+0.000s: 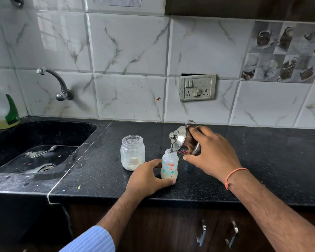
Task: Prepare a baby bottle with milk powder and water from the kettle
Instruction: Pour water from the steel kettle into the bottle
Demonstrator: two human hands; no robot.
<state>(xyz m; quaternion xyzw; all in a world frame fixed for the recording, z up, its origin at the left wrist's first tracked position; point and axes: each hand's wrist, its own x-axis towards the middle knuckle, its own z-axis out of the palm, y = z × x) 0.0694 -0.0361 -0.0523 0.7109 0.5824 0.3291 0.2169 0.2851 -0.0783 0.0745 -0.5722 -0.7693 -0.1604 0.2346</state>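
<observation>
Baby bottle (pixel 169 165), a small clear one printed with orange lettering and blue flowers, stands upright and uncapped on the black stone counter (pixel 244 170), near its front edge. Your left hand (pixel 147 177) curls around the bottle from its 9 o'clock side: the thumb lies along the base at 6 o'clock and the fingers wrap behind the shoulder, so the bottle sits in the crook of a loose, steadying clasp. A pale layer shows in the bottom of the bottle.

Your right hand (pixel 210 155) grasps a small steel kettle (pixel 183 140) from above, at about 1 o'clock of the bottle. The kettle is tipped steeply toward the left, its knobbed lid facing 9 o'clock and its lip right over the bottle's open mouth. Whether the lip touches the rim is unclear. An orange thread (pixel 233 176) circles your right wrist.

Just beside the bottle, at its 9 o'clock, stands an open glass jar (pixel 132 152) with white milk powder in its lower part. Farther toward 9 o'clock lies the sunken black sink (pixel 44 133), holding a spoon (pixel 45 151).
</observation>
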